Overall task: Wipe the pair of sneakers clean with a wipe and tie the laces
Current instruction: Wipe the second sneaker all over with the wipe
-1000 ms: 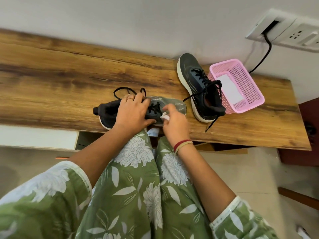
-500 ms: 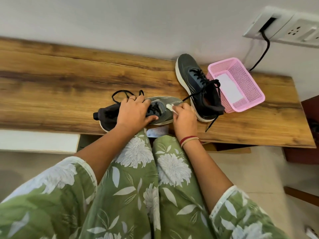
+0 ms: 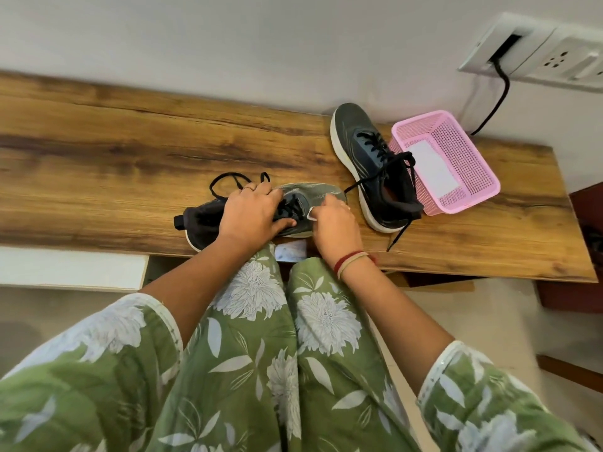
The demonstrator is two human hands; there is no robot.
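Observation:
A dark grey sneaker (image 3: 202,220) lies on its side near the front edge of the wooden table (image 3: 114,164), toe pointing right, laces loose. My left hand (image 3: 251,213) grips it over the middle, fingers curled round the upper. My right hand (image 3: 334,223) pinches a white wipe (image 3: 312,214) against the toe side of this sneaker; most of the wipe is hidden under my fingers. The second sneaker (image 3: 372,164) stands upright at the back right, its black laces untied and trailing toward the table's edge.
A pink plastic basket (image 3: 470,194) with a white sheet inside sits just right of the second sneaker. A wall socket panel (image 3: 538,53) with a black cable hangs above it. A white piece (image 3: 290,251) lies under the table's front edge by my knees.
My right hand with the wipe slid right along the sneaker's toe, then back left and nearer. My left hand kept its grip on the sneaker.

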